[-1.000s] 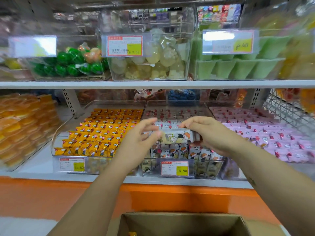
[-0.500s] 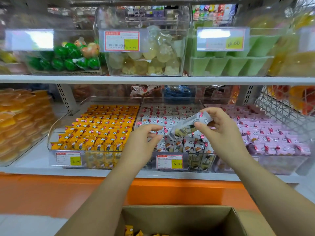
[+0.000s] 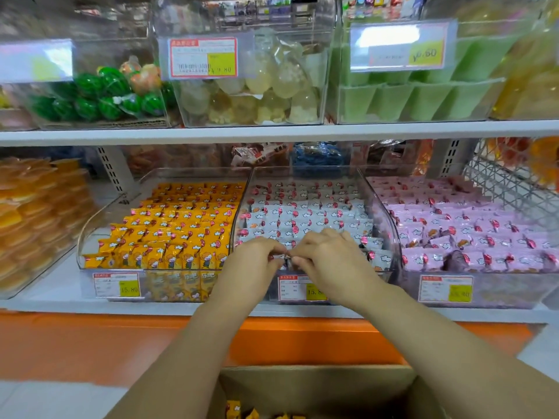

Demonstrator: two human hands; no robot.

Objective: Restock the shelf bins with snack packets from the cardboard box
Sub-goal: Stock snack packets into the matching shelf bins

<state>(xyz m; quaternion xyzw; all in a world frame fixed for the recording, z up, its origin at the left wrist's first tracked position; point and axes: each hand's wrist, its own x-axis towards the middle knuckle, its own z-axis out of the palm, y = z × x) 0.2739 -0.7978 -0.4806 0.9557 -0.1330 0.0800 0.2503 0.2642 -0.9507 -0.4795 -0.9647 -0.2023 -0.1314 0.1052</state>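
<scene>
Pinching a half-hidden packet [image 3: 286,259] with left hand [image 3: 252,267] and right hand [image 3: 331,258]; if pushed in crooked, may upset tight rows [image 3: 302,213] in the bin [image 3: 381,216].

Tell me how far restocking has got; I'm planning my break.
Done: the orange bin, middle bin and pink bin look well filled. In hand: left hand and right hand pinch a packet, mostly hidden, at the middle bin's front. Left: yellow packets lie in the cardboard box.
</scene>
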